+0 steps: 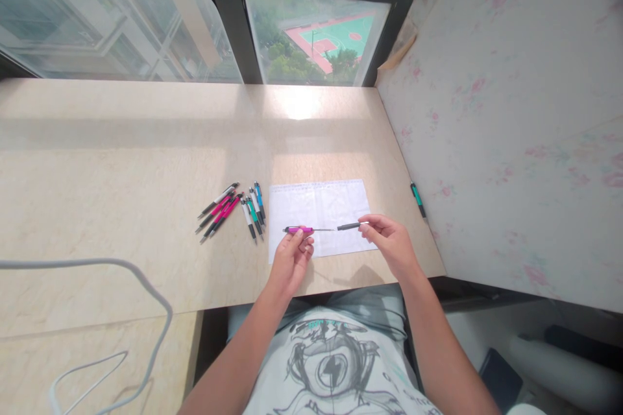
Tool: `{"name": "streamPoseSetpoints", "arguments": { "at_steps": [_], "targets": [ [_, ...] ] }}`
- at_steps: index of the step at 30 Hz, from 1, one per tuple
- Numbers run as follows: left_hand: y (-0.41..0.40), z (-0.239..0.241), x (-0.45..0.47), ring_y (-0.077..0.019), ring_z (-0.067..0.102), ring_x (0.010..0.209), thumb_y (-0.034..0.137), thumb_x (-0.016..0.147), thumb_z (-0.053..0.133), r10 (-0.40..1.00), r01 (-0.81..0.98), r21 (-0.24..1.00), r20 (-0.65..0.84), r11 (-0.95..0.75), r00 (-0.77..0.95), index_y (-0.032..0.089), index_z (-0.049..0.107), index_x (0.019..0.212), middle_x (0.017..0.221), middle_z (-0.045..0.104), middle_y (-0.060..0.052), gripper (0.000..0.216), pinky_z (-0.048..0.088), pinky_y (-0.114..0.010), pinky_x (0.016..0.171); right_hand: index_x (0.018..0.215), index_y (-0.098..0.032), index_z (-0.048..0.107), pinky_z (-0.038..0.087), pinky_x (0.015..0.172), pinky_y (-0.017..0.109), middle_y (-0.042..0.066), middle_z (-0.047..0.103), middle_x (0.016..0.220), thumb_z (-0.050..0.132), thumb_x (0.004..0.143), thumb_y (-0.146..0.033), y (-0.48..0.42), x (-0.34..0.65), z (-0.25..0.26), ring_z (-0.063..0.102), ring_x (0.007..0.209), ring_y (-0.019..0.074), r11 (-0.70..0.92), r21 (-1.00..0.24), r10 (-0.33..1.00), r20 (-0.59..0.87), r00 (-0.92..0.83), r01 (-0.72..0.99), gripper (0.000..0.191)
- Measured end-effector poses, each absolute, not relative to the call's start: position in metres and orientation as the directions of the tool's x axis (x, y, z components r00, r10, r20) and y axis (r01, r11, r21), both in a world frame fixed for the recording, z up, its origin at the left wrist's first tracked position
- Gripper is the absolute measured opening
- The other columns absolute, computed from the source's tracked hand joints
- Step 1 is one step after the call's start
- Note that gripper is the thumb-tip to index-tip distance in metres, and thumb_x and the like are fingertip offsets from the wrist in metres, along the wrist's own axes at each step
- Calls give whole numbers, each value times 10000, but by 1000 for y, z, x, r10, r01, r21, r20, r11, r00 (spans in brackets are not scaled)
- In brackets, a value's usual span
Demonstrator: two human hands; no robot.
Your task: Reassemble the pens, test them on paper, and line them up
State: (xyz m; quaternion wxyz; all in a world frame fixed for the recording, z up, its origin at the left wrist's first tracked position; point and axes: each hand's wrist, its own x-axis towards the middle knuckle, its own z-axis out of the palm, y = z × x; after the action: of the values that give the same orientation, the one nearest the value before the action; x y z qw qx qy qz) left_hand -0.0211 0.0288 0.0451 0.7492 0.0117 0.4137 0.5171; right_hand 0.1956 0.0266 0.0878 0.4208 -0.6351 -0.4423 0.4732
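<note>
My left hand pinches the pink barrel of a ballpoint pen, with its thin refill sticking out to the right. Between finger and thumb, my right hand grips the pen's dark grip section. A small gap parts the refill's tip from that grip section. Both pieces are held over a white sheet of paper with a row of faint marks along its top edge. Left of the paper lie several pens in two groups, among them a pink pen and a blue pen.
A green and black pen lies at the table's right edge against the flowered wall. A grey cable loops over the pale table at the lower left. Windows stand behind the table.
</note>
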Motion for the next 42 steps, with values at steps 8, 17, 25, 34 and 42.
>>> {"name": "streamPoseSetpoints", "arguments": {
  "at_steps": [8, 17, 25, 34, 42],
  "targets": [
    [30, 44, -21, -80, 620, 683, 162, 730, 761, 783, -766, 446, -611, 463, 117, 145, 658, 882, 849, 693, -46, 184, 484, -150, 558, 907, -191, 710, 508, 609, 279, 28, 670, 739, 703, 759, -409, 28, 192, 92, 602, 663, 155, -248, -958, 963, -228, 144, 144, 264],
    [29, 43, -19, -82, 620, 683, 183, 722, 774, 786, -749, 464, -605, 474, 122, 138, 658, 900, 867, 701, -58, 217, 481, -155, 564, 934, -188, 707, 528, 652, 298, 58, 693, 822, 684, 777, -447, 28, 184, 80, 636, 726, 184, -238, -955, 970, -225, 90, 176, 303],
    [27, 47, -13, -82, 631, 693, 211, 700, 795, 794, -717, 498, -594, 487, 127, 146, 654, 913, 878, 706, -51, 264, 480, -166, 587, 915, -201, 719, 537, 676, 304, 77, 720, 961, 641, 795, -389, 27, 172, 78, 656, 808, 203, -189, -935, 982, -178, 63, 302, 237],
    [26, 51, -12, -83, 641, 697, 195, 692, 800, 809, -680, 551, -578, 484, 109, 149, 654, 939, 929, 716, -56, 291, 481, -166, 594, 928, -205, 715, 518, 662, 291, 66, 725, 941, 624, 807, -373, 26, 169, 81, 654, 793, 194, -185, -926, 983, -171, 72, 328, 226],
    [25, 54, -10, -96, 654, 703, 213, 674, 814, 809, -670, 559, -577, 489, 110, 161, 659, 930, 928, 726, -57, 304, 492, -181, 603, 920, -208, 723, 516, 654, 290, 59, 728, 918, 621, 812, -368, 24, 171, 83, 653, 758, 189, -177, -922, 984, -160, 77, 344, 219]
  ]
}}
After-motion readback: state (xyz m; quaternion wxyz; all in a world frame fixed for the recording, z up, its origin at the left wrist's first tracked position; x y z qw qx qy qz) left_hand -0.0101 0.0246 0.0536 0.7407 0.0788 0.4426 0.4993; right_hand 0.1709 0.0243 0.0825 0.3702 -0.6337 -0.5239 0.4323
